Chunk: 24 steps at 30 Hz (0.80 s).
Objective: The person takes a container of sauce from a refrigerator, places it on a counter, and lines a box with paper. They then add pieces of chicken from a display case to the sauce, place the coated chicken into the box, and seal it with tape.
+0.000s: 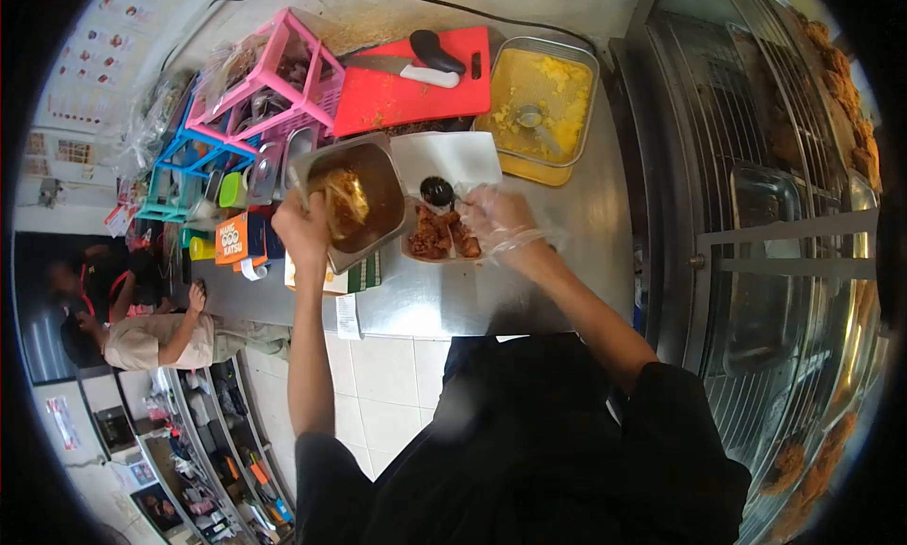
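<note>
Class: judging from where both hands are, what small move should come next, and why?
Probably lift the utensil in the left hand out of the sauce pan and over the fried pieces: the gloved right hand is already at them, right beside the pan.

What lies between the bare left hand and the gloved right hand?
In the head view, a steel pan of brown sauce and a small tray of fried pieces lie between the left hand and the right hand.

bare counter [444,299] at the near edge; metal pan [383,191] and red board [397,96] crowd beyond.
</note>
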Motion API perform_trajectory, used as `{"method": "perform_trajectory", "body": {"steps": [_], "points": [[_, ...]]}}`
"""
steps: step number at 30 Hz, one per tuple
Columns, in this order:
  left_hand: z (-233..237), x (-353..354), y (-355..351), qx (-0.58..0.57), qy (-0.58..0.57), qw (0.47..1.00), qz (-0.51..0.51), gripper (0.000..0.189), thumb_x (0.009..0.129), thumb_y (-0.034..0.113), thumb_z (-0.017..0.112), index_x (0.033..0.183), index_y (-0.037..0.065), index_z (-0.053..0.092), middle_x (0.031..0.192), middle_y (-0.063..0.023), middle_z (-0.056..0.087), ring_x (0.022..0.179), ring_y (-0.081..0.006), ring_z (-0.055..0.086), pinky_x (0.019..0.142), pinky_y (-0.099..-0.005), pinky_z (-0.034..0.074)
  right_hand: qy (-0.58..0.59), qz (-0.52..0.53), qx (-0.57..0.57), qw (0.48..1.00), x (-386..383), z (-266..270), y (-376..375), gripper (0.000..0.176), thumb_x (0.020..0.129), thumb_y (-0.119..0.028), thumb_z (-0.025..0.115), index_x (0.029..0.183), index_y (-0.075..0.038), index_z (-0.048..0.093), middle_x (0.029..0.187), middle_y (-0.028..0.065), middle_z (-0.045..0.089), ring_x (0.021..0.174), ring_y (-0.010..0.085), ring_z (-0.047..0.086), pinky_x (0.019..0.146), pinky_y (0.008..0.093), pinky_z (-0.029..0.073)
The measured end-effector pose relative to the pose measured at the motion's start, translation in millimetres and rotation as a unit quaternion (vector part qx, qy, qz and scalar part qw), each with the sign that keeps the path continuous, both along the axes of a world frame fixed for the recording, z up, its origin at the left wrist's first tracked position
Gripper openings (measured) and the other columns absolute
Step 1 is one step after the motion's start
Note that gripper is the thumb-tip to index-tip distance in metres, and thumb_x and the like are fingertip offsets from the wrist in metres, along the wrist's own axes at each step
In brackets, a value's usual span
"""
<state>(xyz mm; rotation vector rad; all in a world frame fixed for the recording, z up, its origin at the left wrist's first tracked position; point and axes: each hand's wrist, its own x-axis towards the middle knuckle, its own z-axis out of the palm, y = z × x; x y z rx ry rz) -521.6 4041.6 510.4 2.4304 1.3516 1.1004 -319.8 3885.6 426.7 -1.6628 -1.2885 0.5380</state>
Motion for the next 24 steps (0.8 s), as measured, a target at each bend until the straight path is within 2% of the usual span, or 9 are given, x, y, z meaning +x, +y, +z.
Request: {"method": "perform_trajectory", "body": {"steps": [5,6,8,10,14,18,21,23,24], "points": [[-63,8,-7,-0.205,-0.134,0.969,-0.021,0.024,0.077,0.015,0.057,0.059,0.0,0.048,0.049,-0.0001,0.036,0.045,-0.0155,0.033,0.045,-0.0311,0.032,-0.14,0.046,0.081,0.986,55,91,-37,0.013,0.069,-0.011,0.055,0.073,0.001,0.053,0.064,0.0199,0.051,0.062,0.0379,0.051,0.057,0.0438,0.04],[-70,35,-35,-0.163,-0.159,0.974,0.001,0.029,0.076,0.018,0.058,0.058,0.0,0.044,0.051,-0.0017,0.036,0.05,-0.0143,0.03,0.046,-0.0339,0.029,-0.146,0.042,0.08,0.985,62,102,-47,0.013,0.069,-0.011,0.055,0.073,0.001,0.053,0.064,0.0199,0.051,0.062,0.0379,0.051,0.057,0.0438,0.04],[-55,80,-75,-0.359,-0.099,0.927,-0.056,0.029,0.075,0.022,0.06,0.065,-0.002,0.048,0.054,-0.0057,0.041,0.058,-0.0163,0.037,0.054,-0.0367,0.032,-0.212,0.026,-0.083,0.973,67,117,-71,0.015,0.065,-0.012,0.056,0.07,0.002,0.055,0.069,0.0211,0.054,0.069,0.0363,0.054,0.062,0.0437,0.042],[-113,116,-103,-0.316,-0.128,0.936,-0.081,0.034,0.074,0.019,0.06,0.058,-0.001,0.038,0.051,-0.0044,0.035,0.051,-0.0115,0.033,0.046,-0.0327,0.028,-0.253,0.007,-0.147,0.956,76,94,-83,0.014,0.065,-0.011,0.056,0.07,0.002,0.057,0.072,0.0221,0.055,0.073,0.036,0.055,0.065,0.0436,0.043],[-221,163,-145,-0.452,-0.322,0.82,-0.139,0.031,0.076,0.012,0.057,0.057,-0.001,0.036,0.05,-0.0027,0.038,0.051,-0.0092,0.033,0.047,-0.0304,0.029,-0.248,-0.049,-0.342,0.905,100,27,-95,0.015,0.066,-0.012,0.058,0.071,0.002,0.061,0.076,0.0234,0.058,0.075,0.0361,0.058,0.067,0.0427,0.046],[-193,169,-164,-0.474,-0.342,0.799,-0.143,0.023,0.078,0.01,0.054,0.061,-0.002,0.043,0.051,-0.0024,0.039,0.053,-0.0089,0.037,0.049,-0.0285,0.032,-0.263,-0.047,-0.213,0.94,105,18,-109,0.02,0.069,-0.018,0.06,0.076,0.001,0.062,0.069,0.023,0.057,0.067,0.0377,0.057,0.064,0.0422,0.046],[-182,163,-157,-0.459,-0.352,0.799,-0.163,0.022,0.083,0.014,0.053,0.068,-0.003,0.052,0.05,-0.0011,0.039,0.052,-0.011,0.04,0.051,-0.0274,0.037,-0.109,-0.109,-0.261,0.953,100,68,-96,0.024,0.074,-0.024,0.059,0.083,-0.002,0.063,0.074,0.0201,0.06,0.071,0.0341,0.059,0.065,0.0419,0.046],[-164,152,-147,-0.512,-0.103,0.841,-0.138,0.024,0.087,0.02,0.05,0.087,-0.003,0.054,0.066,-0.0045,0.047,0.065,-0.0144,0.047,0.064,-0.0272,0.041,0.137,-0.126,-0.345,0.92,109,92,-80,0.038,0.082,-0.03,0.051,0.106,-0.002,0.056,0.101,0.0209,0.058,0.095,0.0297,0.056,0.083,0.0394,0.043],[-169,148,-153,-0.415,-0.15,0.889,-0.122,0.025,0.089,0.022,0.047,0.092,-0.003,0.05,0.077,-0.0069,0.046,0.073,-0.0168,0.046,0.07,-0.0293,0.04,0.124,-0.197,-0.299,0.925,115,81,-73,0.042,0.084,-0.033,0.049,0.112,-0.001,0.048,0.109,0.0203,0.05,0.102,0.0292,0.049,0.088,0.0382,0.037]]}}
